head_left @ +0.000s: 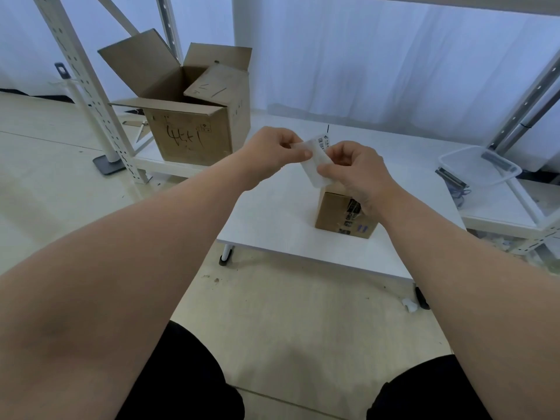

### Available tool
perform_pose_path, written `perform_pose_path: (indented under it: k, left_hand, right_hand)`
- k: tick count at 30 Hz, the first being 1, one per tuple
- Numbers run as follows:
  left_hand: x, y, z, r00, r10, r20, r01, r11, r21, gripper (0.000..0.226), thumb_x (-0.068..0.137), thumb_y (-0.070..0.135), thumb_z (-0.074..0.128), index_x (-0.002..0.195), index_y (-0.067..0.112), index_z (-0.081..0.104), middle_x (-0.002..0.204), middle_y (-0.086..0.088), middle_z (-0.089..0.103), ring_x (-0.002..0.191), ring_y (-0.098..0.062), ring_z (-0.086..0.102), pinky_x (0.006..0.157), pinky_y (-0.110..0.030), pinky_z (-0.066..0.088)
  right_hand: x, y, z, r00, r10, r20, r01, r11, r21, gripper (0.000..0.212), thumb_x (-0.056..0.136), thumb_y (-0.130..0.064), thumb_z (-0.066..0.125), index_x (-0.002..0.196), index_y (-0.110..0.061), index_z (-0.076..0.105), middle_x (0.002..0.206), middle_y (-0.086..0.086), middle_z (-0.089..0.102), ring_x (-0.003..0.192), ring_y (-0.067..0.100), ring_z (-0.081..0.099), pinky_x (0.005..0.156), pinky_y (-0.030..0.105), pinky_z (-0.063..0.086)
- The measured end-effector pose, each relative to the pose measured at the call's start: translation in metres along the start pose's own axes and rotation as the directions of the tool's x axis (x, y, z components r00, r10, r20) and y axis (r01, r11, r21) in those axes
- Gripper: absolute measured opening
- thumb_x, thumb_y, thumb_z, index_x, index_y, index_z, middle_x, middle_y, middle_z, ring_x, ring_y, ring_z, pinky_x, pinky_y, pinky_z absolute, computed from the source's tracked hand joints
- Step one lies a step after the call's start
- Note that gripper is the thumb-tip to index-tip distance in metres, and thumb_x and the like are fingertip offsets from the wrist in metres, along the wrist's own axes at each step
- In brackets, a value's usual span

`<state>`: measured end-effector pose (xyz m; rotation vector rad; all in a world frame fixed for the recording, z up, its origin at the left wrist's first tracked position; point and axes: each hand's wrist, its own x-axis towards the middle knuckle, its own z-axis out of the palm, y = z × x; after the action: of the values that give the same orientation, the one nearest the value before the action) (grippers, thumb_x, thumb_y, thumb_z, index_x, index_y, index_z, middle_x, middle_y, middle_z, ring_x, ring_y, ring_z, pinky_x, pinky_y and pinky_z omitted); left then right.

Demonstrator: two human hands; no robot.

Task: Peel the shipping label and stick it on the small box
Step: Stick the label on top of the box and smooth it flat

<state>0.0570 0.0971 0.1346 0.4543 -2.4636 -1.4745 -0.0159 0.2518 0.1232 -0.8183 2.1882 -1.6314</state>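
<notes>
A small brown cardboard box [333, 212] with tape and printed marks stands on the low white table [272, 219]. Above it I hold a white shipping label [315, 165] with a barcode at its top corner. My left hand [272, 150] pinches the label's upper left part between thumb and fingers. My right hand [354, 168] grips its right side, and the lower edge of the sheet hangs just over the box's top. My right hand and wrist hide most of the box's top.
A large open cardboard box [188, 116] with handwriting stands on a low shelf at the back left, between white metal rack posts [78, 71]. A clear plastic tub [478, 166] sits at the right. My knees in black shorts show at the bottom.
</notes>
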Motion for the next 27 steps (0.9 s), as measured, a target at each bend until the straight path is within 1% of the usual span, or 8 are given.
perform_pose_path:
  k: [3, 5, 11, 14, 18, 21, 24, 27]
  left_hand:
    - [-0.001, 0.001, 0.003, 0.993, 0.115, -0.011, -0.11, 0.968, 0.227, 0.02, 0.084, 0.023, 0.067, 0.091, 0.004, 0.067, 0.081, -0.012, 0.061, 0.074, -0.021, 0.052, 0.066, -0.03, 0.044]
    - [-0.002, 0.002, 0.004, 0.985, 0.173, -0.003, -0.162, 0.929, 0.333, 0.018, 0.084, 0.025, 0.067, 0.089, 0.008, 0.067, 0.089, -0.012, 0.067, 0.082, -0.023, 0.06, 0.074, -0.034, 0.049]
    - [-0.001, 0.001, 0.003, 0.98, 0.197, -0.009, -0.178, 0.904, 0.389, 0.02, 0.083, 0.032, 0.068, 0.089, 0.013, 0.069, 0.09, -0.004, 0.067, 0.087, -0.019, 0.061, 0.079, -0.033, 0.049]
    - [0.0, -0.003, 0.001, 0.982, 0.186, -0.021, -0.166, 0.916, 0.365, 0.017, 0.083, 0.028, 0.068, 0.087, 0.012, 0.068, 0.09, -0.008, 0.067, 0.089, -0.021, 0.061, 0.082, -0.036, 0.049]
    - [-0.001, -0.004, -0.001, 0.993, 0.116, -0.02, -0.108, 0.965, 0.241, 0.015, 0.085, 0.024, 0.068, 0.082, 0.01, 0.063, 0.071, -0.001, 0.055, 0.063, -0.012, 0.047, 0.053, -0.015, 0.039]
    - [0.0, -0.005, -0.001, 0.998, 0.057, -0.009, -0.055, 0.984, 0.167, 0.016, 0.086, 0.021, 0.067, 0.083, 0.006, 0.062, 0.064, 0.001, 0.048, 0.053, -0.009, 0.037, 0.041, -0.01, 0.03]
    - [0.001, -0.008, -0.001, 1.0, 0.011, 0.017, -0.013, 0.994, 0.11, 0.017, 0.087, 0.022, 0.065, 0.09, 0.005, 0.064, 0.074, -0.006, 0.054, 0.061, -0.013, 0.044, 0.053, -0.015, 0.037]
    - [0.002, -0.01, -0.002, 1.0, -0.016, 0.019, 0.015, 0.999, 0.051, 0.022, 0.088, 0.022, 0.065, 0.097, 0.002, 0.064, 0.087, -0.01, 0.059, 0.079, -0.018, 0.05, 0.067, -0.023, 0.04]
  right_hand:
    - [-0.002, 0.0, 0.001, 1.0, -0.02, -0.002, 0.02, 0.999, -0.038, 0.019, 0.079, -0.007, 0.072, 0.097, -0.006, 0.065, 0.081, -0.004, 0.061, 0.062, -0.005, 0.055, 0.055, 0.003, 0.045]
    - [-0.002, 0.0, 0.002, 0.999, -0.045, -0.01, 0.044, 0.999, -0.031, 0.021, 0.079, -0.016, 0.076, 0.096, -0.009, 0.065, 0.073, -0.009, 0.056, 0.054, -0.011, 0.051, 0.054, 0.002, 0.042]
    - [0.002, 0.002, 0.0, 0.996, -0.077, -0.053, 0.074, 0.996, -0.052, 0.011, 0.081, -0.023, 0.074, 0.083, -0.013, 0.069, 0.078, -0.007, 0.06, 0.067, 0.0, 0.053, 0.056, 0.003, 0.04]
    - [0.002, 0.003, 0.0, 0.998, -0.043, -0.055, 0.041, 0.999, -0.029, 0.008, 0.081, -0.02, 0.074, 0.077, -0.017, 0.068, 0.079, -0.008, 0.063, 0.066, -0.001, 0.055, 0.055, 0.003, 0.041]
    - [0.003, 0.003, -0.001, 0.998, -0.03, -0.061, 0.03, 1.0, -0.005, 0.011, 0.081, -0.02, 0.074, 0.073, -0.022, 0.067, 0.076, -0.011, 0.063, 0.061, -0.009, 0.055, 0.054, 0.004, 0.04]
    - [0.004, 0.003, -0.001, 0.998, -0.002, -0.059, 0.004, 1.0, 0.027, 0.011, 0.081, -0.02, 0.074, 0.073, -0.022, 0.066, 0.076, -0.007, 0.064, 0.065, -0.003, 0.056, 0.058, 0.009, 0.042]
    - [0.004, 0.003, -0.002, 0.998, 0.014, -0.06, -0.009, 0.997, 0.074, 0.011, 0.081, -0.018, 0.074, 0.074, -0.021, 0.065, 0.083, 0.001, 0.066, 0.075, 0.01, 0.058, 0.065, 0.019, 0.045]
    - [0.005, 0.002, -0.002, 0.998, 0.035, -0.061, -0.026, 0.989, 0.145, 0.011, 0.081, -0.014, 0.073, 0.076, -0.018, 0.064, 0.079, 0.0, 0.065, 0.07, 0.01, 0.059, 0.064, 0.02, 0.049]
